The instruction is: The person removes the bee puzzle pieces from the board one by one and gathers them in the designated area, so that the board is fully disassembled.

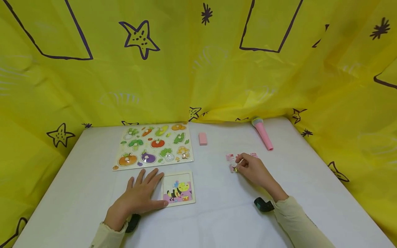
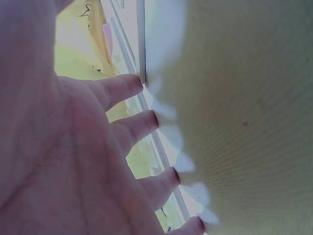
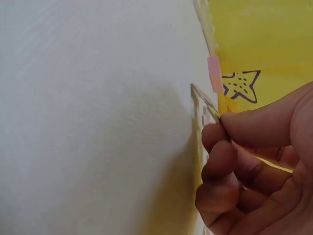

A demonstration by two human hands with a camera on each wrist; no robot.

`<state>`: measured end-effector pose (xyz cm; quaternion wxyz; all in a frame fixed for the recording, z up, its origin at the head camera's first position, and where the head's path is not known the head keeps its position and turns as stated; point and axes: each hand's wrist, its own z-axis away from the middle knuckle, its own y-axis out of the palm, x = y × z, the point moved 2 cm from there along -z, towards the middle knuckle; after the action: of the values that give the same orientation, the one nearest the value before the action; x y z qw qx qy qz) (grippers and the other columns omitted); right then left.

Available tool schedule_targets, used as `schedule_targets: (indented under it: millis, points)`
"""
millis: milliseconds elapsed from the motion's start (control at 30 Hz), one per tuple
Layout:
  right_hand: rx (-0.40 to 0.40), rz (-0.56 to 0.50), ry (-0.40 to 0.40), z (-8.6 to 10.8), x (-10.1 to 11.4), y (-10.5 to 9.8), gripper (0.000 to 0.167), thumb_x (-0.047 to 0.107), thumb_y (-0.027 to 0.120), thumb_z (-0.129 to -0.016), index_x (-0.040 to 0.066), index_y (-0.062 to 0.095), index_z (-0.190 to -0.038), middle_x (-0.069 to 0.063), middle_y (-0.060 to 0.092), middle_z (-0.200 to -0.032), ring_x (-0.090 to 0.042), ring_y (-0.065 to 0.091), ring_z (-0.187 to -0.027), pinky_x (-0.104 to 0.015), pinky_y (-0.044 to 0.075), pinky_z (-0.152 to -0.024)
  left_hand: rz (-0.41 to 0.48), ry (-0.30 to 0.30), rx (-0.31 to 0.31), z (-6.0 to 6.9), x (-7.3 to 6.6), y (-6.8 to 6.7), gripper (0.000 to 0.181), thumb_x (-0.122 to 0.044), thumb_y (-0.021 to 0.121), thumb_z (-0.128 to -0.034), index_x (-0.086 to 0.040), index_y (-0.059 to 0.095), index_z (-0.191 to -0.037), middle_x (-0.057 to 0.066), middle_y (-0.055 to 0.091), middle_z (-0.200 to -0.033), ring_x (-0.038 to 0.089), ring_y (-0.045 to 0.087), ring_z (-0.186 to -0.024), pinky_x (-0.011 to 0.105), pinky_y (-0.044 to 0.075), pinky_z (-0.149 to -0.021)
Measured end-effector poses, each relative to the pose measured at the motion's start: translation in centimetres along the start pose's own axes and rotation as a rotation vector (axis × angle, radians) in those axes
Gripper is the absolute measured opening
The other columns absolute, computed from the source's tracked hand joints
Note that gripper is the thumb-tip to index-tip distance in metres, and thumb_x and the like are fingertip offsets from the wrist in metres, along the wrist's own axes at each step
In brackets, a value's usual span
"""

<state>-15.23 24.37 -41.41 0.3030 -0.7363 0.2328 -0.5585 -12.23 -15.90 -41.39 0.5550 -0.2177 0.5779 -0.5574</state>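
Note:
The left hand lies spread at the left side of a small framed puzzle, its thumb and a fingertip at the frame's edge. A bee and a honey pot show on the pieces inside; the upper part of the frame is bare. The right hand pinches a puzzle piece between thumb and finger; in the right wrist view this piece is seen nearly edge-on, tilted. Other pink pieces lie just beyond the right hand, partly hidden by it. In the left wrist view the left hand has its fingers spread.
A vegetable peg board lies behind the left hand. Near the back are a pink block and, farther right, a pink microphone. Yellow cloth with dark drawings hangs around the white table.

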Motion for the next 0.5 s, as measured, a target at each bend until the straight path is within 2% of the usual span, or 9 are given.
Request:
schedule_targets:
  millis: [200,500]
  points:
    - [0.025,0.055,0.031,-0.53,0.19,0.29,0.011,-0.006,0.067,-0.092,0.0,0.067,-0.101,0.0,0.06,-0.074,-0.015,0.053,-0.069,-0.03,0.044,-0.063,0.01,0.024,-0.015,0.09,-0.08,-0.13,0.102,-0.059,0.083,-0.0862,-0.009,0.041,-0.164,0.019,0.026,-0.173,0.061,0.011,-0.155,0.084,0.006,-0.115]
    - [0.102,0.11,0.145,-0.56,0.22,0.85,0.008,0.0,0.069,-0.096,0.0,0.062,-0.101,-0.004,0.061,-0.075,-0.018,0.054,-0.068,-0.035,0.046,-0.062,0.018,0.021,-0.011,0.15,-0.01,-0.12,0.101,-0.058,0.083,-0.0865,-0.009,0.041,-0.164,0.019,0.026,-0.173,0.061,0.011,-0.156,0.083,0.006,-0.116]
